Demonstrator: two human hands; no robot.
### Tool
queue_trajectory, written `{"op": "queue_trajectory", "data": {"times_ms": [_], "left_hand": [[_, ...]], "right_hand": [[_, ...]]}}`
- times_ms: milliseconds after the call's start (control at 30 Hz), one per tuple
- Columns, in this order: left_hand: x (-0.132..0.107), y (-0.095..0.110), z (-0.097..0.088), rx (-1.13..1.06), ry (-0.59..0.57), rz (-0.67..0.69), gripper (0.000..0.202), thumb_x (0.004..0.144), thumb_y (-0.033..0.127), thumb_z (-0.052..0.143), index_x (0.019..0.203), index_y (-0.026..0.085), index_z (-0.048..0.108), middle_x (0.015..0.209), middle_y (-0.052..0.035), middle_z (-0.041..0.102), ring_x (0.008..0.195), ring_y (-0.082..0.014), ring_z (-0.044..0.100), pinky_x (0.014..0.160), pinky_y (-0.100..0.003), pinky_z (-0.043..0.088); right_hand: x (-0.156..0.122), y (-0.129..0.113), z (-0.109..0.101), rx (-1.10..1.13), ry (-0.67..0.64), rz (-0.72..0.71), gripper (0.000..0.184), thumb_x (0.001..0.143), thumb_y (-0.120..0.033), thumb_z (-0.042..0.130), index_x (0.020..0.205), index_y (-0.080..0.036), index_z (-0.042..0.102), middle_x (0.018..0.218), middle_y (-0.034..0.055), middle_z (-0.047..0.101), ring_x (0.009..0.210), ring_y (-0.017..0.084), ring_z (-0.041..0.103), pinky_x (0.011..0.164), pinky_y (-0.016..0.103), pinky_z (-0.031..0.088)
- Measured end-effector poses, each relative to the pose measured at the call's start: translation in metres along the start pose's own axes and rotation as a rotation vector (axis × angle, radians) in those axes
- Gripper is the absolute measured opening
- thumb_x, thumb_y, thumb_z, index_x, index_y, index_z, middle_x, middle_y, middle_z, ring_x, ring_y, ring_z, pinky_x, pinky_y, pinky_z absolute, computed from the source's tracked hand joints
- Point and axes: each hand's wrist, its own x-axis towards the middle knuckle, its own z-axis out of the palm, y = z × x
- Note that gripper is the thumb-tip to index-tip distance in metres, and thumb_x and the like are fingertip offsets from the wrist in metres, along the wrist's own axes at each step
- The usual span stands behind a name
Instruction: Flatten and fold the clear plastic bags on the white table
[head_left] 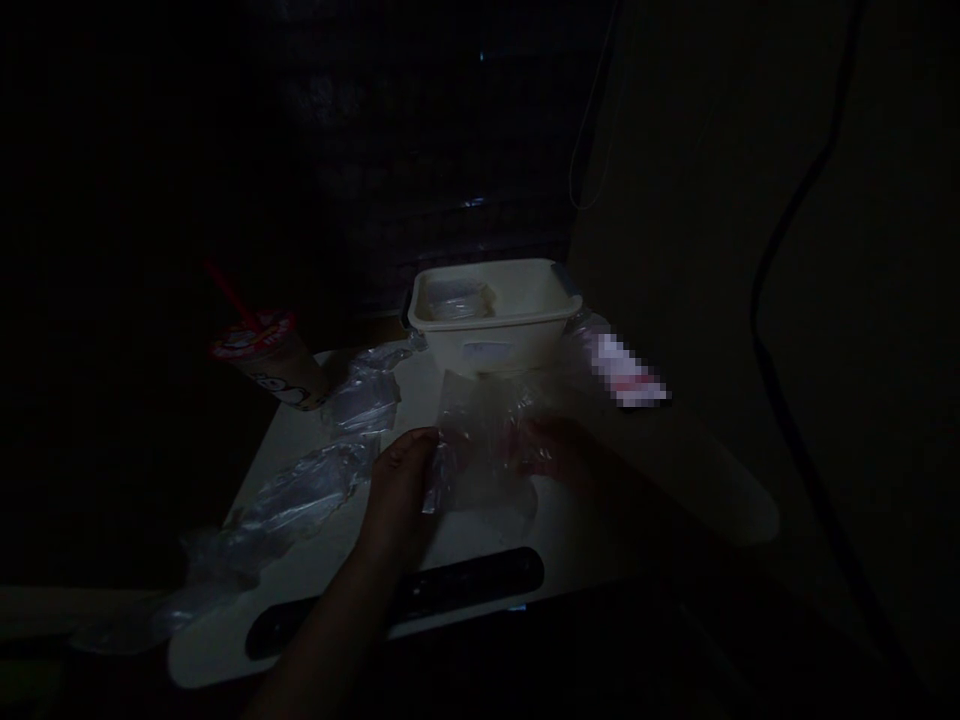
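Between my two hands, above the pale table (300, 560), is a clear plastic bag (480, 470). My left hand (405, 465) pinches its left edge, thumb on top. On the other side my right hand (551, 450) grips the bag's right part; its fingers are dim and partly behind the film. Just beyond the bag stands a cream plastic basin (502, 340) with dark handles. Inside it, at the left, lies a stack of clear plastic packets (457, 298). More clear plastic bags (307, 490) lie along the table to the left of my left hand.
A drink cup (277, 365) with a red patterned lid and red straw stands at the table's left. A black strip (472, 585) runs along the near edge. At the right are a blurred-out pink and white item (630, 372) and a dark cable (761, 330). The room is very dark.
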Motion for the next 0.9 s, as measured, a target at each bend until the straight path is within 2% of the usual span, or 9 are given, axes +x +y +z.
{"op": "queue_trajectory", "data": {"times_ms": [67,133,300,400,533,667,767,900], "left_hand": [[0.003,-0.004,-0.004,-0.016,-0.089,-0.114,0.024,0.063,0.035,0.054,0.071,0.013,0.060,0.060,-0.0026,0.063,0.052,-0.0140,0.057,0.051,-0.024,0.043],[0.008,-0.007,-0.008,0.024,-0.162,-0.168,0.024,0.063,0.034,0.055,0.072,0.013,0.061,0.063,-0.0033,0.064,0.057,-0.0148,0.058,0.055,-0.024,0.043],[0.023,-0.020,-0.016,0.069,-0.184,-0.102,0.010,0.056,0.020,0.064,0.063,0.013,0.060,0.054,0.0011,0.062,0.053,-0.0101,0.056,0.056,-0.020,0.042],[0.028,-0.024,-0.021,0.051,-0.201,-0.090,0.010,0.057,0.022,0.064,0.064,0.014,0.061,0.055,0.0013,0.062,0.053,-0.0103,0.056,0.057,-0.021,0.043],[0.029,-0.021,-0.029,0.145,-0.299,-0.138,0.014,0.056,0.025,0.066,0.066,0.015,0.062,0.059,0.0007,0.063,0.055,-0.0102,0.057,0.059,-0.022,0.044],[0.026,-0.016,-0.033,0.265,-0.273,-0.158,0.019,0.055,0.031,0.066,0.067,0.016,0.062,0.063,-0.0009,0.064,0.055,-0.0111,0.058,0.053,-0.022,0.044],[0.025,-0.018,-0.033,0.273,-0.276,-0.136,0.025,0.056,0.034,0.064,0.073,0.016,0.063,0.066,-0.0027,0.065,0.058,-0.0138,0.059,0.054,-0.025,0.046],[0.028,-0.022,-0.035,0.276,-0.301,-0.116,0.023,0.054,0.031,0.065,0.071,0.016,0.063,0.060,-0.0001,0.063,0.053,-0.0121,0.058,0.051,-0.023,0.045]], "right_hand": [[0.003,0.003,0.001,-0.034,-0.004,0.039,0.018,0.059,-0.032,0.063,0.068,-0.017,0.061,0.065,0.0014,0.062,0.062,0.014,0.059,0.055,0.026,0.046],[0.005,0.004,-0.001,-0.068,-0.022,0.080,0.018,0.058,-0.032,0.063,0.062,-0.015,0.061,0.057,0.0009,0.060,0.052,0.012,0.057,0.049,0.024,0.045],[0.005,0.004,-0.005,-0.098,-0.008,0.111,0.022,0.056,-0.033,0.065,0.066,-0.014,0.061,0.060,0.0018,0.062,0.053,0.013,0.058,0.051,0.026,0.045],[0.004,0.003,-0.003,-0.138,0.029,0.124,0.025,0.051,-0.035,0.068,0.059,-0.013,0.059,0.054,0.0018,0.061,0.050,0.013,0.058,0.050,0.027,0.045],[0.002,0.001,0.000,-0.162,0.104,0.095,0.029,0.047,-0.039,0.069,0.056,-0.014,0.057,0.051,0.0012,0.060,0.045,0.012,0.056,0.046,0.026,0.044],[0.000,-0.001,-0.002,-0.179,0.118,0.053,0.029,0.048,-0.038,0.068,0.058,-0.013,0.058,0.050,0.0006,0.059,0.043,0.012,0.055,0.044,0.026,0.043],[-0.001,-0.002,-0.004,-0.170,0.124,0.031,0.028,0.050,-0.037,0.068,0.060,-0.013,0.058,0.050,0.0005,0.059,0.043,0.012,0.055,0.044,0.026,0.043],[-0.001,0.001,-0.004,-0.161,0.129,0.040,0.030,0.049,-0.038,0.068,0.065,-0.014,0.058,0.049,0.0003,0.060,0.043,0.012,0.055,0.043,0.025,0.043]]}}
